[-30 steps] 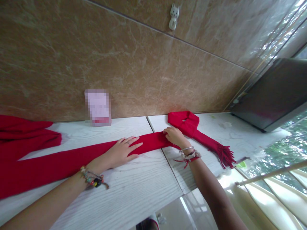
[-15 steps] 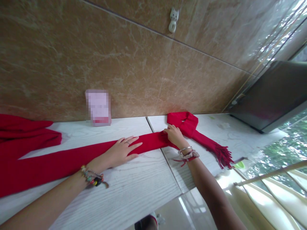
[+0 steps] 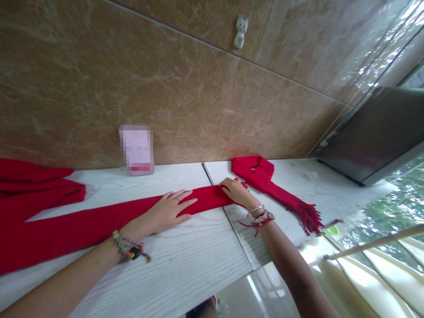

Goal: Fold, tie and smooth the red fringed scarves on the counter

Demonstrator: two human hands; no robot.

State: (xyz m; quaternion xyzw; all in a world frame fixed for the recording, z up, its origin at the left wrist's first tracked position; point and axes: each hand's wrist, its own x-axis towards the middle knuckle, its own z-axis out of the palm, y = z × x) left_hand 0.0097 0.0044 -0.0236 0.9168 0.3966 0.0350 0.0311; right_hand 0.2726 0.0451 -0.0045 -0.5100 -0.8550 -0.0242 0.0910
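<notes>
A long red scarf (image 3: 109, 221) lies flat across the white tabletop, running from the left edge to the table's seam. My left hand (image 3: 168, 210) rests on it palm down, fingers spread. At the scarf's right end, my right hand (image 3: 234, 191) has its fingers bent and closed on the cloth; the fingertips are partly hidden. Bits of red fringe show just beyond the knuckles. To the right, a second red stretch of scarf (image 3: 261, 176) lies folded in a loop, its fringed tail (image 3: 309, 217) pointing toward the front edge.
More bunched red cloth (image 3: 39, 187) lies at the far left. A blurred pink packet (image 3: 136, 148) leans against the brown tiled wall (image 3: 185, 97). A dark box-like appliance (image 3: 380, 132) stands at the right end. Below is a pale rail (image 3: 374, 243).
My right hand has shifted slightly left along the scarf's end, away from the folded loop, and fringe now shows behind it. The left hand stays in place.
</notes>
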